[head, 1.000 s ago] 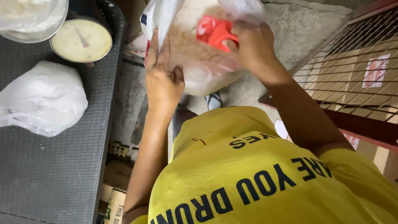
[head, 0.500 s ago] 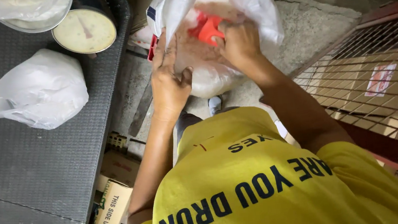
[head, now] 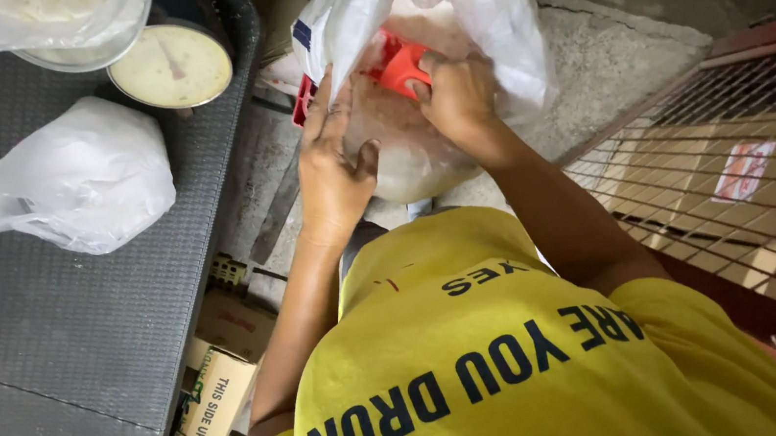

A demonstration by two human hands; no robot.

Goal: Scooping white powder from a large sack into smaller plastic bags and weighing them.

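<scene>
A large clear plastic bag (head: 491, 8) holding pale grain stands open in front of me. Inside its mouth, my right hand (head: 456, 91) grips a red scoop (head: 401, 66). My left hand (head: 334, 161) presses flat against the bag's near side with the fingers spread, steadying it. The lower part of the scoop is hidden by my fingers and the bag. My yellow shirt fills the bottom of the view.
A dark woven table (head: 77, 335) lies to the left, carrying a tied white plastic bag (head: 72, 178), a round dial scale (head: 172, 67) with a clear bowl (head: 69, 30) on it. Cardboard boxes (head: 217, 392) sit below. A wire-mesh rack (head: 737, 165) stands at right.
My right hand has pushed the red scoop lower into the bag. My left hand has slid from the bag's rim onto its side.
</scene>
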